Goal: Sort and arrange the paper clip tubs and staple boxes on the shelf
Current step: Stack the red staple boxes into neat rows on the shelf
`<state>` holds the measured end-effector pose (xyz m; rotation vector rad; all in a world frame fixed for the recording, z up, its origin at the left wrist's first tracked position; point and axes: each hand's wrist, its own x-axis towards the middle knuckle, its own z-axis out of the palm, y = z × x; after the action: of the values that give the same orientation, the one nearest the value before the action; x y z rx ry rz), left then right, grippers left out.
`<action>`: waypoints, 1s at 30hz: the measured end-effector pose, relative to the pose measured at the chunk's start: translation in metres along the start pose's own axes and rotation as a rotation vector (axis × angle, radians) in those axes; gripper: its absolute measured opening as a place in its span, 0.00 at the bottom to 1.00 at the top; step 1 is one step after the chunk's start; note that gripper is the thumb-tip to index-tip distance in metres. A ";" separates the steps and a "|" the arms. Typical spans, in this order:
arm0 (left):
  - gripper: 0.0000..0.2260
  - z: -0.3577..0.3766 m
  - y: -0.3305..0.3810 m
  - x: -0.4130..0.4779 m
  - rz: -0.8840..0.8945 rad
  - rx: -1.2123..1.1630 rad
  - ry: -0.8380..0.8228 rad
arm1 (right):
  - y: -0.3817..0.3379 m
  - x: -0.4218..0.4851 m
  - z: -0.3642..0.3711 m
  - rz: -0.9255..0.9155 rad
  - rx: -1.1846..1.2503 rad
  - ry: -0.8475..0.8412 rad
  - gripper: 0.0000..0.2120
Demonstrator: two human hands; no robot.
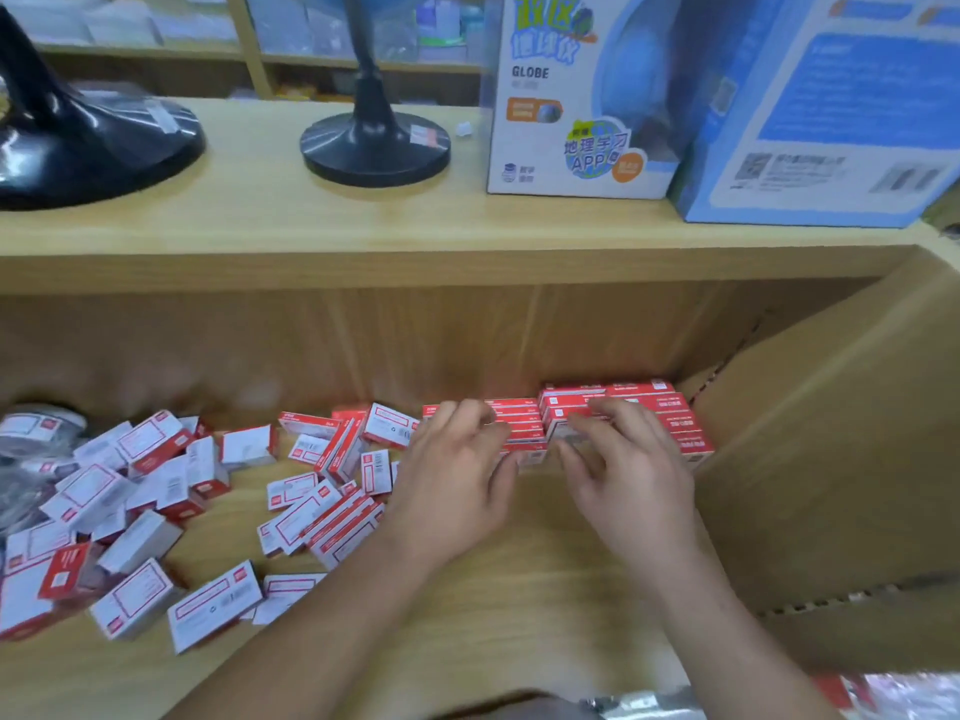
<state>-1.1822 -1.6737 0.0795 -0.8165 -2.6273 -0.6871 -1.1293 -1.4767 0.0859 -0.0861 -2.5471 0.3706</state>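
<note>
Several red-and-white staple boxes stand in a tidy stack (pixel 654 413) at the back right of the wooden shelf (pixel 519 605), against a cardboard wall. My left hand (pixel 457 475) rests its fingertips on the left end of that stack. My right hand (pixel 628 470) touches the stack's front with fingers slightly bent. Whether either hand pinches a box is hidden by the fingers. A loose heap of staple boxes (pixel 156 511) lies scattered over the left and middle of the shelf. A clear paper clip tub (pixel 36 428) sits at the far left.
A cardboard box (pixel 831 459) bounds the shelf on the right. On the ledge above stand two black globe bases (pixel 374 142), a white globe box (pixel 576 96) and a blue box (pixel 831 122). Packaged goods (pixel 857 693) lie at the bottom right.
</note>
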 end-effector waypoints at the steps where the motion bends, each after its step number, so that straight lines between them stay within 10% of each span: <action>1: 0.09 -0.009 -0.005 -0.012 -0.013 -0.018 0.017 | -0.012 -0.004 -0.001 -0.010 0.075 -0.006 0.10; 10: 0.15 -0.102 -0.056 -0.142 -0.397 0.037 -0.001 | -0.100 -0.061 0.045 0.120 0.536 -0.557 0.20; 24: 0.19 -0.106 -0.112 -0.194 -0.468 -0.057 -0.042 | -0.157 -0.056 0.073 0.081 0.535 -0.574 0.40; 30: 0.19 -0.093 -0.104 -0.156 -0.372 0.031 -0.094 | -0.160 -0.053 0.085 0.074 0.659 -0.516 0.28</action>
<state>-1.1072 -1.8672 0.0564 -0.3577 -2.9004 -0.7107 -1.1278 -1.6588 0.0341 0.1884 -2.7620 1.3880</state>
